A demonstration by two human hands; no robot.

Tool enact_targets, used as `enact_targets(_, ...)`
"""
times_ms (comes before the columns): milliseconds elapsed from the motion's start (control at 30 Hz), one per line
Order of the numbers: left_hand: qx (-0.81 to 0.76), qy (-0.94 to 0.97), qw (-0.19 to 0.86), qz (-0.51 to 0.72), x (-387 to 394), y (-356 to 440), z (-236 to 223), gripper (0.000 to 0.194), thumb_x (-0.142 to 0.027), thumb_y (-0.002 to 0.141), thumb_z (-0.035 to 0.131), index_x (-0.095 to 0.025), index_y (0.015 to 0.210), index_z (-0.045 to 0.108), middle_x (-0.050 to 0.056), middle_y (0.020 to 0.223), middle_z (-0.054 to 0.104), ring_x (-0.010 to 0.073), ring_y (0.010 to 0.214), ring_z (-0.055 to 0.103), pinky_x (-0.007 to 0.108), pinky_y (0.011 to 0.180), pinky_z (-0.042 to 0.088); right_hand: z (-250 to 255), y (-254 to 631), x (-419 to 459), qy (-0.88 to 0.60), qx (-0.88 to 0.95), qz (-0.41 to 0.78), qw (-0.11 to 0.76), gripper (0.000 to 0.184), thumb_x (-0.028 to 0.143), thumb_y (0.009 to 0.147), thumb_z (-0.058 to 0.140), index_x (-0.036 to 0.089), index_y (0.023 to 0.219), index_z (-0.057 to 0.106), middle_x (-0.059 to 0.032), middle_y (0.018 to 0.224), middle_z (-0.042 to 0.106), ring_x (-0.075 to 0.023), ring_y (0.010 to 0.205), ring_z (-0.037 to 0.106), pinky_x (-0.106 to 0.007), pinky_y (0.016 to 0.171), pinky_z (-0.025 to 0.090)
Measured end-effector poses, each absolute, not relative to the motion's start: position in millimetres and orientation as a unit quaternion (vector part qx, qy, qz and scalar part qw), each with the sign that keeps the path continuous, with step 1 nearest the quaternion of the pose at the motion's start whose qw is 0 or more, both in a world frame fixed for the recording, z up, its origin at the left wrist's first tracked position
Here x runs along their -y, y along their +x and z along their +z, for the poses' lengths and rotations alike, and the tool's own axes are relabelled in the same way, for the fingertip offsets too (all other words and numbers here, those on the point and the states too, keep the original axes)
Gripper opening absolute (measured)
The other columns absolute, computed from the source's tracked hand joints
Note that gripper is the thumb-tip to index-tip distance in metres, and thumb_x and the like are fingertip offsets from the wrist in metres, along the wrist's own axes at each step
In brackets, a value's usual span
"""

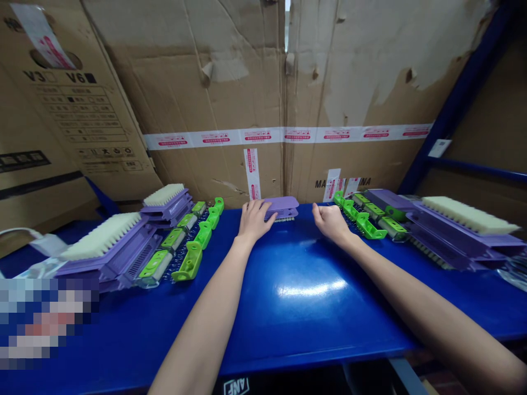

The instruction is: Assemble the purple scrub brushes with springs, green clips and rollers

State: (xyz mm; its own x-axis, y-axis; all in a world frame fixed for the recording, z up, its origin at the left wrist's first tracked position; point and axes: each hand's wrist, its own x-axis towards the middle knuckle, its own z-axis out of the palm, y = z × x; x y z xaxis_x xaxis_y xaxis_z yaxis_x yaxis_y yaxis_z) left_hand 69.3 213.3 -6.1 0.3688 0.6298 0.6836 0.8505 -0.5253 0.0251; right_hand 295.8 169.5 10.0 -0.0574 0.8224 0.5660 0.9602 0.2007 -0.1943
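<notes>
The purple piece (pixel 287 203) lies near the far edge of the blue tabletop (pixel 284 318), close to the cardboard wall (pixel 230 82), with a pale row of bristles (pixel 285 220) showing along its underside; the left hand (pixel 254 220) is laid palm down over the piece's left end, its fingers extended and slightly parted, its thumb along the near side; whether it grasps the piece or merely rests on it, I cannot tell; the rest of the piece sticks out to the right of that hand, towards the right hand (pixel 330 220), but ends short of it, a strip of blue surface lying between; the right hand is clenched, fingers curled in, and whether anything is inside I cannot tell; just beyond its far side a bright green strip (pixel 364 224) runs at a slant, beside a row of green-topped clear blocks (pixel 374 210) and a right purple stack (pixel 448 241) bearing a cream bristle block (pixel 467 214); across the tabletop, well apart from the left hand, another green strip (pixel 201 237) slants beside similar clear blocks (pixel 173 237); outside those stand left purple stacks (pixel 123 249), topped with cream bristles (pixel 102 236).
</notes>
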Motion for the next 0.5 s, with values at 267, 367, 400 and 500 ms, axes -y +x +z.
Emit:
enact_targets(267, 0.464, -0.808, 0.166, -0.324, -213, 70, -6, 0.036, -0.042, 0.089, 0.050, -0.021, 0.115, 0.061, 0.010, 0.119, 0.062, 0.0262, 0.113, 0.051, 0.040, 0.094, 0.036, 16, 320, -171, -0.712, 0.636, -0.156, 0.253, 0.054, 0.041, 0.095, 0.029, 0.016, 0.067, 0.067, -0.0139, 0.073, 0.069, -0.0215, 0.067, 0.064, -0.028, 0.056, 0.032)
enact_targets(367, 0.464, -0.808, 0.162, -0.325, -214, 70, -6, 0.036, -0.042, 0.089, 0.050, -0.021, 0.115, 0.061, 0.010, 0.119, 0.062, 0.0264, 0.113, 0.051, 0.040, 0.094, 0.036, 19, 329, -171, -0.750, 0.610, -0.148, 0.207, 0.049, 0.045, 0.094, 0.032, 0.016, 0.083, 0.071, -0.0160, 0.082, 0.070, -0.0255, 0.075, 0.066, -0.028, 0.058, 0.036)
enact_targets(400, 0.464, -0.807, 0.162, -0.327, -214, 70, -6, 0.036, -0.042, 0.089, 0.050, -0.021, 0.115, 0.061, 0.010, 0.119, 0.062, 0.0264, 0.113, 0.051, 0.040, 0.094, 0.036, 19, 330, -171, -0.759, 0.605, -0.142, 0.195, 0.047, 0.045, 0.093, 0.034, 0.016, 0.088, 0.070, -0.0165, 0.084, 0.070, -0.0268, 0.076, 0.066, -0.029, 0.059, 0.037)
enact_targets(500, 0.463, -0.806, 0.163, -0.330, -215, 70, -7, 0.036, -0.042, 0.088, 0.050, -0.020, 0.115, 0.061, 0.010, 0.119, 0.062, 0.0265, 0.113, 0.051, 0.040, 0.095, 0.036, 20, 332, -171, -0.771, 0.602, -0.122, 0.169, 0.040, 0.040, 0.092, 0.037, 0.016, 0.098, 0.068, -0.0177, 0.088, 0.069, -0.0293, 0.079, 0.067, -0.031, 0.061, 0.041)
